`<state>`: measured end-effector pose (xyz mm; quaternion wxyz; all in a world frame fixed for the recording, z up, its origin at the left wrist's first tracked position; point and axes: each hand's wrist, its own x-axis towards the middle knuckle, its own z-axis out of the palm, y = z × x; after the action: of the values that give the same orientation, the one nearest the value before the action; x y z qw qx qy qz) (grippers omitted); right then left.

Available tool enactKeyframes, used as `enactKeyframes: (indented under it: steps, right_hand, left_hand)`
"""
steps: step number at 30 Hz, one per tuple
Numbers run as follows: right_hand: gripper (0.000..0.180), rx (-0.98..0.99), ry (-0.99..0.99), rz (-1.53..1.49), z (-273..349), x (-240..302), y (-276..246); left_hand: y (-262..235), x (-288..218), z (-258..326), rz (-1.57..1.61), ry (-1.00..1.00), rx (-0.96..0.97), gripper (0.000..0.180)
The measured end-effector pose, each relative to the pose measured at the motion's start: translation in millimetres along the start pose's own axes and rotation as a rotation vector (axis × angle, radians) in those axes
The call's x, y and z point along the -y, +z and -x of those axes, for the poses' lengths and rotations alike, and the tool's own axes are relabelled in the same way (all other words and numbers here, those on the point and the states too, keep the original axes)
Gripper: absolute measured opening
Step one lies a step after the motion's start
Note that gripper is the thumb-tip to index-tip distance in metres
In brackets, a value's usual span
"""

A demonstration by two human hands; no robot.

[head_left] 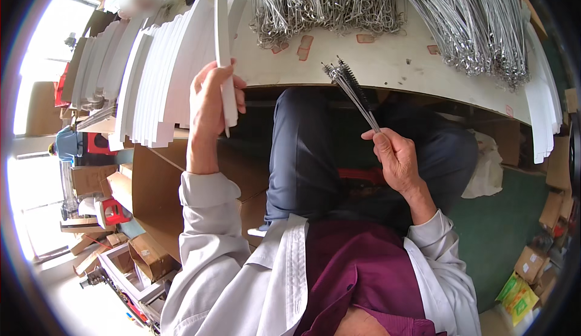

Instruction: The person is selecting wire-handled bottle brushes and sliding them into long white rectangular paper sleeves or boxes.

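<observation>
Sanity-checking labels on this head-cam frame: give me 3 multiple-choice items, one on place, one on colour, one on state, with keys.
1. Where are the piles of loose wire pieces?
A. On the white table top
B. On the person's lap
C. On the floor

2. What colour is the flat strip in the left hand?
A. Red
B. White
C. Green

3. What is the state of the right hand?
A. Open and empty
B. Flat on the table
C. Shut on a bundle of thin brushes

Answers:
1 A: the wire pieces lie on the table.
2 B: the left hand grips a white strip.
3 C: the right hand is closed around the brushes, bristle tips up.
</observation>
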<state>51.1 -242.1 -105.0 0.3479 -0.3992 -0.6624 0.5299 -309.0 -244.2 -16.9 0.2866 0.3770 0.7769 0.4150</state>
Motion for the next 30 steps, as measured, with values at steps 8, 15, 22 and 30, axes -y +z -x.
enactKeyframes:
  steps: [8, 15, 22, 30]
  right_hand:
    - [0.031, 0.089, -0.046, -0.053, -14.3, 29.4, 24.2]
    - [0.029, 0.095, -0.060, 0.012, -7.0, 25.4, 28.2]
    - [0.029, 0.031, -0.091, 0.109, -10.3, 28.3, 21.9]
    - [0.036, 0.053, -0.039, 0.147, 6.8, 31.2, -12.2]
  left_hand:
    - [58.4, 1.5, 51.8, 0.796, -0.007, 0.605, 0.056]
    - [82.9, -12.6, 69.0, 0.845, 0.031, 0.689, 0.058]
    - [79.2, -6.7, 59.7, 0.696, -0.083, 0.712, 0.058]
    - [60.2, -5.6, 28.6, 0.931, 0.080, 0.385, 0.054]
